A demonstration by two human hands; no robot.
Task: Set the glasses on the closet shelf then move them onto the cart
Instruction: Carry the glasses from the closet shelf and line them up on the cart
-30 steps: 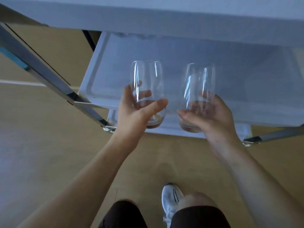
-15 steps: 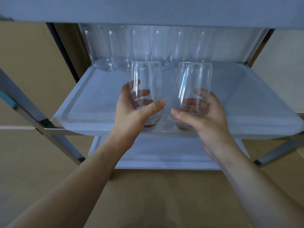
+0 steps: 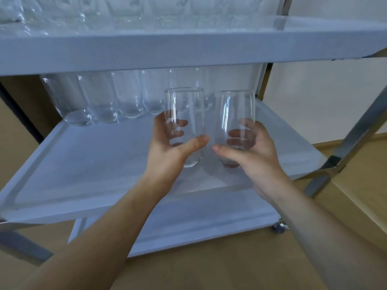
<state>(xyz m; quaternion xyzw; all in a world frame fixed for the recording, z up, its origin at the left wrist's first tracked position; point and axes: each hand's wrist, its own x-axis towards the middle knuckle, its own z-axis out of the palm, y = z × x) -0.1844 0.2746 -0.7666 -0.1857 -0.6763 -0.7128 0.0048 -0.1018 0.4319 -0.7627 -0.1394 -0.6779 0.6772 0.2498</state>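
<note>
Left hand: the left hand (image 3: 167, 149) was wrapped around the lower half of a clear glass (image 3: 184, 114), thumb across the near side, fingers showing through the far side.
Right hand: the right hand (image 3: 249, 151) was clasped in the same way around a second clear glass (image 3: 235, 114), just to the right of the first.
Where the glasses were: both stood upright in the grips, above the middle shelf (image 3: 83, 164) of the cart (image 3: 356, 130); whether their bases touched the shelf could not be told.
Beyond the grips: a row of glasses (image 3: 100, 101) stood along the back of that shelf, further from the person than the hands.
Above the grips: the top shelf (image 3: 146, 53) hung overhead and carried more glasses (image 3: 125, 9).
Below the grips: a lower shelf (image 3: 188, 227), then a wooden floor (image 3: 209, 273).
Stage, as judged: about to set the pair down on the cart.
Risk: the two held glasses were nearly touching, so they could knock together; pushed too far back, they could strike the standing row; lifted, their rims could catch the shelf overhead.
</note>
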